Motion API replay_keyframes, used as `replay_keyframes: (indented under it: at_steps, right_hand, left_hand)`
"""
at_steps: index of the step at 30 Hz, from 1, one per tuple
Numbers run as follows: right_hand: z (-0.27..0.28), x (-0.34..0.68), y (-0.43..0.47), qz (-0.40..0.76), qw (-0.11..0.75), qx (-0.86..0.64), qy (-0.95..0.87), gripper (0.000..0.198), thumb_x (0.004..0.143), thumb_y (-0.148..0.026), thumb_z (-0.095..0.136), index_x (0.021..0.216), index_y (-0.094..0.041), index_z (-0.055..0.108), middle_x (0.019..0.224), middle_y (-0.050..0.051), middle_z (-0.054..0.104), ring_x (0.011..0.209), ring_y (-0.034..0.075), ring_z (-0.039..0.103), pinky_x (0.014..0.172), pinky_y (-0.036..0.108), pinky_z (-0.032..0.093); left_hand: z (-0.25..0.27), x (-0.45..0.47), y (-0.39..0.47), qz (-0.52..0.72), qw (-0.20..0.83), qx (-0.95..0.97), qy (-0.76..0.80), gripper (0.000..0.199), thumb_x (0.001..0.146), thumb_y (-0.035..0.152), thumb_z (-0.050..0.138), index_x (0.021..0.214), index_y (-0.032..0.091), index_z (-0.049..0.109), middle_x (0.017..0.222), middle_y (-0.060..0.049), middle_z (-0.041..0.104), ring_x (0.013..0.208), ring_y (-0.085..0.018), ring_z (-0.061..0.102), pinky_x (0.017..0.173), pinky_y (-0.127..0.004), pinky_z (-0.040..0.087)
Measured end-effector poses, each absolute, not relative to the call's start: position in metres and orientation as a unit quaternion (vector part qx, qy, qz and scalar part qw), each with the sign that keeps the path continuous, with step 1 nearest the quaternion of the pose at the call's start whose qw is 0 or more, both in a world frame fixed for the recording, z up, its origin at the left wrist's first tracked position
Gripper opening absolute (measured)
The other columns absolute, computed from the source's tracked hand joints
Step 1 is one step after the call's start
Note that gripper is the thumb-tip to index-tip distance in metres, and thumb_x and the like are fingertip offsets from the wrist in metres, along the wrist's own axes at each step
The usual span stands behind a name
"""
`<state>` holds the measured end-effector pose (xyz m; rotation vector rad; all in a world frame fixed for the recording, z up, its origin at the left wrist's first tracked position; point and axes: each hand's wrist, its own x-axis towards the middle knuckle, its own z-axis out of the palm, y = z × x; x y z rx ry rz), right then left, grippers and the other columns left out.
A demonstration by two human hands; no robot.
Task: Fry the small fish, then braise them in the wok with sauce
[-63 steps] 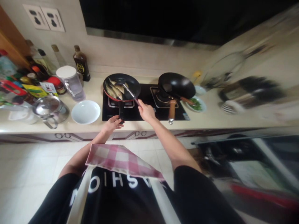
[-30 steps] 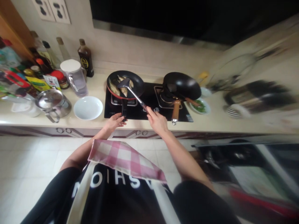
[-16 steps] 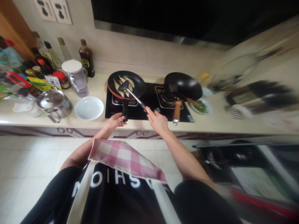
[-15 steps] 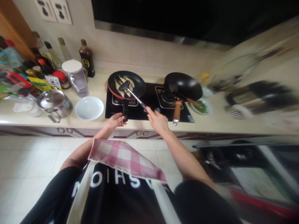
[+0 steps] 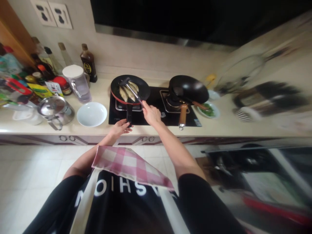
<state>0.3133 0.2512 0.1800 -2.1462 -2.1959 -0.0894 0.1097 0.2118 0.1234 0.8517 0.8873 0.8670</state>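
My left hand (image 5: 120, 127) is closed around the end of the black handle of a frying pan (image 5: 143, 89), which sits on the left burner. Several small browned fish (image 5: 130, 93) lie side by side in the pan. My right hand (image 5: 151, 113) grips the handle of a spatula (image 5: 133, 92). The spatula's dark head is at the far side of the fish, over or touching them; I cannot tell which.
A black wok (image 5: 188, 87) with a wooden handle stands on the right burner of the stove (image 5: 151, 117). Left of the stove are a white plate (image 5: 91, 114), a steel pot (image 5: 56, 110), a pitcher (image 5: 79, 85) and several bottles. At right, a plate of chopped greens (image 5: 209, 111).
My right hand has moved left and slightly toward the pan, and the spatula head has shifted from over the middle of the fish to their far left end. My left hand stays on the handle.
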Motion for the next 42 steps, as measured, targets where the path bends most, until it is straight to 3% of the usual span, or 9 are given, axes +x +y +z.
replay_keyframes:
  at_steps: [8,15,21,25,27,29,32,38,42]
  right_hand:
    - [0.194,0.286,0.264,-0.006,0.008,-0.670,-0.742,0.056,0.102,-0.034,0.025,0.157,-0.031,0.022,0.117,0.015,0.062,0.095,0.028,0.064,0.080,0.038,0.046]
    - [0.195,0.318,0.220,-0.036,0.004,-0.669,-0.742,0.054,0.100,-0.036,0.033,0.154,-0.032,0.033,0.106,0.012,0.066,0.081,0.024,0.063,0.071,0.032,0.043]
    - [0.184,0.346,0.194,-0.047,0.115,-0.704,-0.700,0.054,0.099,-0.035,0.033,0.150,-0.023,0.044,0.101,0.012,0.069,0.079,0.023,0.062,0.070,0.030,0.043]
    - [0.174,0.354,0.189,-0.027,0.208,-0.686,-0.696,0.054,0.099,-0.034,0.032,0.147,-0.015,0.047,0.103,0.013,0.071,0.088,0.025,0.065,0.078,0.033,0.049]
    - [0.170,0.356,0.186,-0.016,0.247,-0.678,-0.692,0.054,0.098,-0.034,0.033,0.146,-0.014,0.048,0.108,0.013,0.072,0.092,0.025,0.067,0.082,0.034,0.050]
    - [0.166,0.358,0.182,-0.006,0.283,-0.669,-0.687,0.053,0.098,-0.034,0.034,0.144,-0.013,0.049,0.114,0.013,0.071,0.095,0.025,0.067,0.085,0.034,0.051]
    - [0.161,0.360,0.176,0.002,0.318,-0.660,-0.681,0.053,0.097,-0.034,0.035,0.143,-0.012,0.051,0.118,0.014,0.070,0.097,0.025,0.068,0.086,0.033,0.052]
    - [0.154,0.365,0.166,0.005,0.337,-0.660,-0.671,0.054,0.097,-0.036,0.035,0.142,-0.011,0.052,0.118,0.014,0.070,0.098,0.025,0.069,0.088,0.034,0.053]
    - [0.153,0.367,0.162,0.011,0.348,-0.660,-0.665,0.054,0.097,-0.036,0.036,0.143,-0.011,0.052,0.119,0.015,0.070,0.100,0.026,0.068,0.089,0.036,0.053]
  left_hand:
    - [0.123,0.109,0.208,0.402,0.728,0.368,0.415,0.040,0.080,0.032,0.076,0.107,0.012,0.056,0.089,-0.010,0.071,0.067,-0.015,0.068,0.061,-0.024,0.047]
    - [0.122,0.107,0.212,0.414,0.742,0.309,0.427,0.039,0.081,0.029,0.077,0.108,0.014,0.053,0.086,-0.008,0.070,0.068,-0.020,0.071,0.063,-0.029,0.052]
    - [0.125,0.125,0.231,0.368,0.821,0.227,0.373,0.028,0.086,0.035,0.071,0.088,0.011,0.056,0.081,-0.013,0.069,0.075,-0.024,0.072,0.074,-0.042,0.058]
    - [0.127,0.141,0.244,0.396,0.835,0.124,0.360,0.020,0.092,0.028,0.063,0.083,0.012,0.055,0.072,-0.006,0.063,0.070,-0.016,0.069,0.070,-0.031,0.059]
    - [0.128,0.146,0.250,0.399,0.850,0.083,0.333,0.020,0.094,0.027,0.060,0.082,0.012,0.053,0.067,-0.002,0.056,0.055,-0.008,0.060,0.053,-0.019,0.052]
    - [0.129,0.147,0.255,0.380,0.871,0.056,0.305,0.022,0.096,0.022,0.057,0.077,0.014,0.049,0.058,0.004,0.043,0.041,-0.002,0.043,0.037,-0.011,0.033]
    - [0.131,0.148,0.260,0.360,0.876,0.054,0.318,0.027,0.094,0.009,0.052,0.071,0.018,0.040,0.054,0.010,0.026,0.035,-0.001,0.028,0.032,-0.012,0.017]
    - [0.137,0.152,0.263,0.354,0.857,0.079,0.367,0.030,0.090,0.002,0.048,0.071,0.020,0.033,0.054,0.010,0.024,0.035,-0.001,0.027,0.034,-0.013,0.014]
    - [0.142,0.156,0.262,0.361,0.846,0.089,0.383,0.030,0.086,0.003,0.056,0.074,0.020,0.035,0.056,0.010,0.024,0.036,-0.001,0.026,0.034,-0.013,0.015]
